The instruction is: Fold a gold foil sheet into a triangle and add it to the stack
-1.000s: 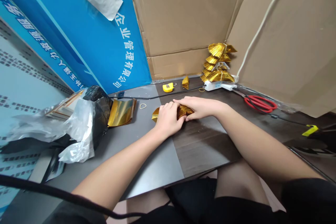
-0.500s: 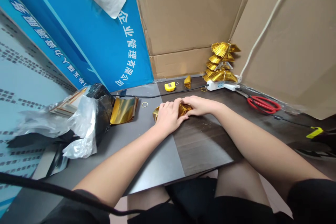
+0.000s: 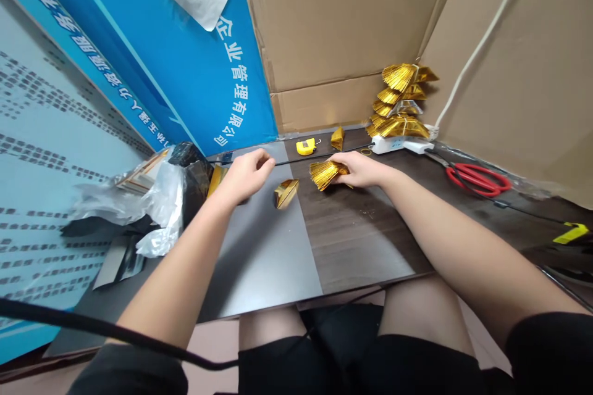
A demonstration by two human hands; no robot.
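Observation:
My right hand (image 3: 364, 170) grips a pleated gold foil fan (image 3: 324, 173) by its narrow end, held just above the table (image 3: 278, 259). A folded gold foil piece (image 3: 286, 192) lies on the table between my hands, touched by neither. My left hand (image 3: 245, 176) hovers to its left with the fingers curled and thumb and forefinger pinched together. Whether something small sits in that pinch is not visible. The left hand partly covers a stack of flat gold sheets (image 3: 214, 176).
A pile of finished gold fans (image 3: 401, 102) rests on a white power strip (image 3: 401, 145) at the back right. Red scissors (image 3: 477, 179), a yellow tape measure (image 3: 306, 146), a small gold piece (image 3: 338, 137) and crumpled plastic bags (image 3: 152, 197) lie around. Cardboard walls enclose the back.
Both hands were pressed together on the gold foil. They have separated: the right lifted the pleated fan to the right, the left moved left toward the gold sheets, leaving a folded piece on the table.

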